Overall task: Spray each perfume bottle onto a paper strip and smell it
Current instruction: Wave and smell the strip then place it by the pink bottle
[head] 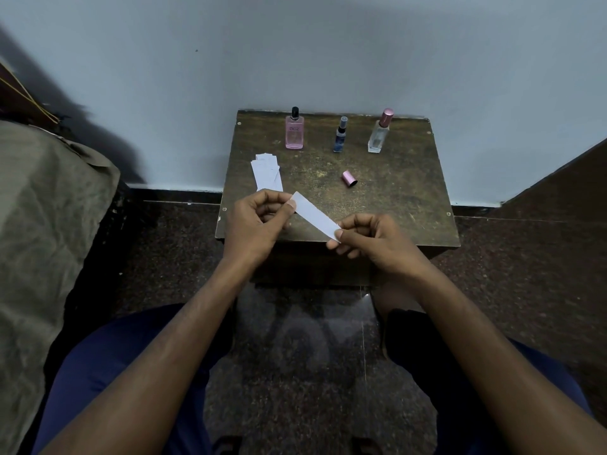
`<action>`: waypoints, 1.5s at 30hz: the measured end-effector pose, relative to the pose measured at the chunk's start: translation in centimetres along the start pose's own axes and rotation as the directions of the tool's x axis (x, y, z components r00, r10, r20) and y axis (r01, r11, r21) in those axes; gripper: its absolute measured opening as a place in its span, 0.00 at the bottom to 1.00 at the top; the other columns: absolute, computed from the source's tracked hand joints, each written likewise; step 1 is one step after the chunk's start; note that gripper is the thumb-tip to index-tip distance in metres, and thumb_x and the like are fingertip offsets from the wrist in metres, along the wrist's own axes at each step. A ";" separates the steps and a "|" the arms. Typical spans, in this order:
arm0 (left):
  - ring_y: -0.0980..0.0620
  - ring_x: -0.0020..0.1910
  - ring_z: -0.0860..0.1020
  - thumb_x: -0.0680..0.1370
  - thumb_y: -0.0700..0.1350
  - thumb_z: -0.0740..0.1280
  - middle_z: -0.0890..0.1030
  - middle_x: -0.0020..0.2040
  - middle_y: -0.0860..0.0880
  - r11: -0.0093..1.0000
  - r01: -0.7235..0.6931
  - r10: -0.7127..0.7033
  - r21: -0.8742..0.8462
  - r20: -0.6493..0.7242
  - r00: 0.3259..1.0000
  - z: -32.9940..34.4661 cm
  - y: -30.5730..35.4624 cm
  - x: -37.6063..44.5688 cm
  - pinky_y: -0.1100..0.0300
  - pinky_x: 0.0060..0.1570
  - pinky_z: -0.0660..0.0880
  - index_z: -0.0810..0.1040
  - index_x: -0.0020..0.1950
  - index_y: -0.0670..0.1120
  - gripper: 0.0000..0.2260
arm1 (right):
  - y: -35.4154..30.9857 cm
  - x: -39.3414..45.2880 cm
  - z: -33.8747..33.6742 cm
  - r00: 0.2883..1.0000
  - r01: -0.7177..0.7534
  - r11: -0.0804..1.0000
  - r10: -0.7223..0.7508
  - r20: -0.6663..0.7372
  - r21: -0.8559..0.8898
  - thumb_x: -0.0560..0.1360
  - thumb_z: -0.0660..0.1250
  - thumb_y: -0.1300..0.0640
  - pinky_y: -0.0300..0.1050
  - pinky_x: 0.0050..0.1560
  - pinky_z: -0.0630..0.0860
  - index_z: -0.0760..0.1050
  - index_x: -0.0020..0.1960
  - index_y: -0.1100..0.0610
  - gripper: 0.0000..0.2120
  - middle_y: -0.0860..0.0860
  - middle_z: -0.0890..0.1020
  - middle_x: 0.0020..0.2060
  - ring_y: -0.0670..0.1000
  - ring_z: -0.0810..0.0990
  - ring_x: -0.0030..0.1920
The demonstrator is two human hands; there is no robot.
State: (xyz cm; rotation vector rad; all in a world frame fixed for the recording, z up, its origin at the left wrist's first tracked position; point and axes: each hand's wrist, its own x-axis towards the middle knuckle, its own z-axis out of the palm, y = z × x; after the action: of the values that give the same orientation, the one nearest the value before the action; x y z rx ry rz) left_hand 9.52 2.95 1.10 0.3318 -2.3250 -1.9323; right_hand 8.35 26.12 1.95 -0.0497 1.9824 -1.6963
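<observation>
A white paper strip [316,215] is stretched between both hands above the near edge of the small wooden table [394,198]. My left hand [258,221] pinches its upper left end; my right hand [371,239] pinches its lower right end. At the table's back stand three perfume bottles: a pink one with a black top [294,133], a small dark blue one [340,136], and a clear one with a pink cap [380,133]. A loose pink cap [349,178] lies on its side mid-table. A pile of paper strips [266,172] lies at the left.
The table stands against a pale wall [295,54]. A cloth-covered bulk [49,224] is at my left, a dark wooden panel [565,185] at my right. Dark speckled floor [295,339] and my knees in blue trousers are below.
</observation>
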 end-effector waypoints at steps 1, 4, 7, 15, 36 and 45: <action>0.57 0.34 0.83 0.80 0.41 0.76 0.87 0.44 0.41 1.000 0.001 -0.001 -0.006 0.001 1.000 0.0 0.1 -0.1 0.68 0.39 0.78 0.86 0.53 0.42 0.04 | 0.0 0.0 0.0 1.000 -0.012 1.000 0.012 -0.002 -0.008 0.82 0.70 0.61 0.39 0.44 0.76 0.82 0.55 0.59 0.03 0.56 0.90 0.47 0.49 0.84 0.44; 0.55 0.35 0.84 0.80 0.41 0.75 0.88 0.44 0.42 1.000 0.001 -0.001 -0.002 0.011 1.000 -0.1 0.1 -0.1 0.65 0.40 0.80 0.86 0.53 0.45 0.02 | 0.0 0.0 0.1 0.998 -0.066 0.998 0.066 -0.024 0.018 0.81 0.71 0.61 0.37 0.43 0.77 0.82 0.57 0.61 0.06 0.55 0.90 0.46 0.48 0.85 0.42; 0.58 0.35 0.82 0.81 0.40 0.74 0.86 0.42 0.45 0.999 0.045 -0.046 0.013 0.058 0.997 -0.2 0.3 -0.1 0.68 0.34 0.76 0.86 0.56 0.45 0.05 | 0.0 0.0 0.1 0.991 -0.099 0.993 0.104 -0.084 0.061 0.80 0.73 0.61 0.38 0.43 0.78 0.81 0.55 0.60 0.05 0.56 0.90 0.45 0.47 0.85 0.40; 0.58 0.33 0.82 0.78 0.43 0.77 0.84 0.36 0.54 0.987 0.082 -0.104 0.137 0.166 0.981 -0.2 -0.4 0.0 0.65 0.29 0.75 0.85 0.45 0.53 0.05 | 0.2 0.1 -0.7 0.972 -0.086 0.996 0.085 -0.217 0.007 0.79 0.75 0.59 0.38 0.40 0.75 0.84 0.52 0.56 0.02 0.51 0.89 0.39 0.43 0.81 0.35; 0.53 0.37 0.85 0.78 0.43 0.77 0.85 0.38 0.53 0.991 0.068 -0.091 0.113 0.217 0.972 -0.2 -0.7 -0.2 0.59 0.31 0.80 0.86 0.47 0.51 0.03 | 0.4 -0.2 -1.0 0.950 -0.044 0.962 -0.043 -0.308 -0.270 0.78 0.76 0.57 0.31 0.34 0.73 0.86 0.50 0.55 0.02 0.50 0.89 0.37 0.44 0.82 0.35; 0.60 0.32 0.76 0.70 0.50 0.81 0.80 0.35 0.53 0.750 0.397 0.000 -0.529 0.600 0.800 -1.8 2.7 -1.1 0.69 0.27 0.70 0.85 0.45 0.48 0.10 | -0.5 -0.1 -2.0 0.866 0.027 0.997 -0.060 -0.496 -0.074 0.85 0.66 0.46 0.36 0.38 0.77 0.82 0.56 0.54 0.13 0.49 0.89 0.45 0.42 0.85 0.39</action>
State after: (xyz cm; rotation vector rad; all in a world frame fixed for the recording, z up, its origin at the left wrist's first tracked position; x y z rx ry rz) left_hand 10.68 1.89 4.15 -0.0827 -1.7121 -3.1393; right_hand 7.49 27.89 2.59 0.3613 2.4216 -1.8035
